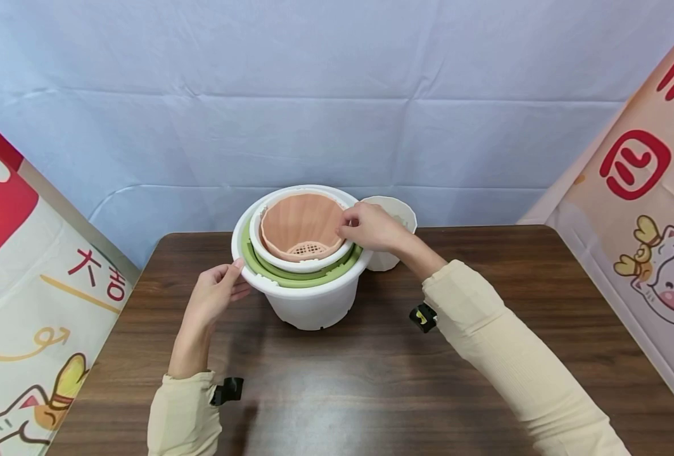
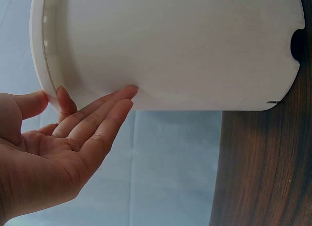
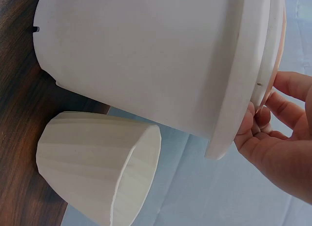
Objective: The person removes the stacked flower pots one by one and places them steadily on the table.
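Across the dark-brown wood-grain counter (image 1: 314, 392): left hand (image 1: 214, 291), grip pinching the rim of a large round white plastic pot (image 1: 314, 307); nesting inside, an olive-green pot (image 1: 291, 280), a smaller white pot (image 1: 299, 266), a peach fluted pot (image 1: 303, 218); right hand (image 1: 373, 228), grip pinching the peach rim; standing beside, a cream fluted pot (image 1: 395, 208). Step, apparently: handling the innermost pot; next move seemingly calling for steadying the outer rim.

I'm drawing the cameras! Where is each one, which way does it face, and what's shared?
Head: on the head, looking forward and down at the big white pot and orange pot; cream sleeves, left hand and right hand show.
Left wrist: on that wrist, facing the big white pot's side; left hand shows.
Right wrist: on that wrist, facing the big white pot and pale pot; right hand shows.
Both wrist views share the big white pot and table.
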A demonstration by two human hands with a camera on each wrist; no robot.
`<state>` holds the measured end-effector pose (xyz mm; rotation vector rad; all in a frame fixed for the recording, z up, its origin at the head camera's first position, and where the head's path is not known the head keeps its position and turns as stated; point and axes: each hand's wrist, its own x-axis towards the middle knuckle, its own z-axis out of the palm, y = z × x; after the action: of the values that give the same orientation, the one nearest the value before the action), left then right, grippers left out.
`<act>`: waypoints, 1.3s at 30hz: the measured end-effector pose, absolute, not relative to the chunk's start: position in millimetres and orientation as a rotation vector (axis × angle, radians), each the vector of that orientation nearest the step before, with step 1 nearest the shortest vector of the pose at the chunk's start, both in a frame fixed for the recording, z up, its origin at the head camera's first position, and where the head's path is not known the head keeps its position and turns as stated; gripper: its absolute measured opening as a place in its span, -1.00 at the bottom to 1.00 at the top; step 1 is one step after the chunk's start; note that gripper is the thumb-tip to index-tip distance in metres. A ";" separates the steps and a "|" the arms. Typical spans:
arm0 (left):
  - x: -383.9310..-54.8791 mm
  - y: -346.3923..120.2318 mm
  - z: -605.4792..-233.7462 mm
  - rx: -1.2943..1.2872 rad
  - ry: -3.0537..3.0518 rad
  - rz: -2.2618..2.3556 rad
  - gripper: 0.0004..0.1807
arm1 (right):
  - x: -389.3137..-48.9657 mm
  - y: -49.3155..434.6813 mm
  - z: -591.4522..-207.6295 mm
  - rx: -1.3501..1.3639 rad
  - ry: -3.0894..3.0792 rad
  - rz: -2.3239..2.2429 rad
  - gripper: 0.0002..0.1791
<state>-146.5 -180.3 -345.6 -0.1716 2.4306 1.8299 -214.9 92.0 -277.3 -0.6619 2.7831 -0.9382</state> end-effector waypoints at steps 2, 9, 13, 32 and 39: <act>-146.2 -179.9 -344.8 -0.172 2.428 1.833 -0.44 | -214.8 92.0 -277.4 -0.665 2.786 -0.945 -0.83; -145.8 -179.9 -344.1 -0.179 2.435 1.817 -0.44 | -214.2 91.9 -277.1 -0.646 2.792 -0.965 -0.84; -146.1 -180.8 -346.3 -0.169 2.442 1.831 -0.41 | -214.2 91.7 -276.6 -0.629 2.800 -0.962 -0.84; -147.4 -179.8 -347.1 -0.184 2.437 1.831 -0.44 | -216.1 93.4 -276.0 -0.561 2.784 -1.051 -0.85; -147.4 -180.1 -347.9 -0.185 2.440 1.832 -0.44 | -215.6 93.5 -274.9 -0.534 2.784 -1.063 -0.85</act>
<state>-147.4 -180.1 -347.9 -0.1848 2.4400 1.8319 -215.6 93.5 -274.9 -0.5343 2.7837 -1.0626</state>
